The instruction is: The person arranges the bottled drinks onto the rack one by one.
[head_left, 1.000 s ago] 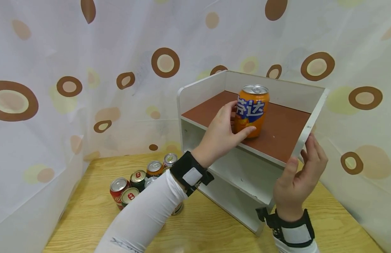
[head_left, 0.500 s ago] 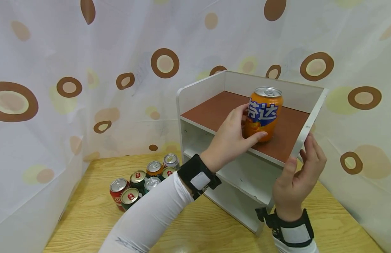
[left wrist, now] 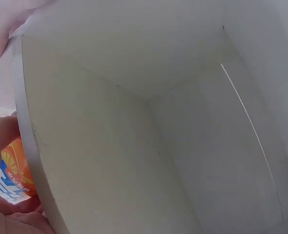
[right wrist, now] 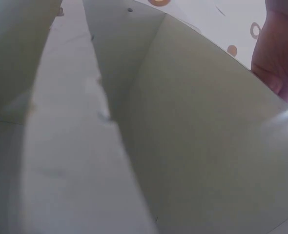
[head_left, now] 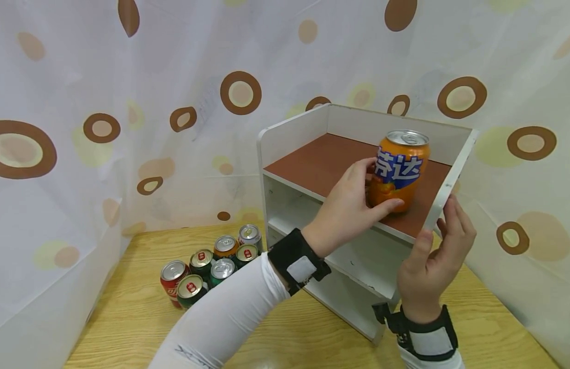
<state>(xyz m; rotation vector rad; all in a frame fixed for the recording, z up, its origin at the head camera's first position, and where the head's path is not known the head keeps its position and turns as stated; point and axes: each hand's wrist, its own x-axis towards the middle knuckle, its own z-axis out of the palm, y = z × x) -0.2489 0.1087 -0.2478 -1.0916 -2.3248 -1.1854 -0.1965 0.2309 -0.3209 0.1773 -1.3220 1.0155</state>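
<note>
An orange soda can (head_left: pixel 399 171) with a blue label and silver lid stands upright over the red-brown top of a small white shelf unit (head_left: pixel 296 120), towards its right side. My left hand (head_left: pixel 346 212) holds the can from the left, thumb across its lower front; the other fingers are mostly hidden behind it. Part of the orange can (left wrist: pixel 17 170) also shows past the shelf edge in the left wrist view. My right hand (head_left: pixel 434 256) grips the front edge of the unit's right side panel, thumb in front and fingers on the outer face.
Several soda cans, among them a red can (head_left: pixel 171 282) and a dark green can (head_left: pixel 191 291), stand grouped on the wooden table (head_left: pixel 128 328) left of the unit. Lower compartments (head_left: pixel 358 256) face forward. A spotted curtain (head_left: pixel 188 61) hangs behind.
My left hand has moved to the right and slightly nearer along the shelf top with the orange soda can. My right hand stays on the side panel.
</note>
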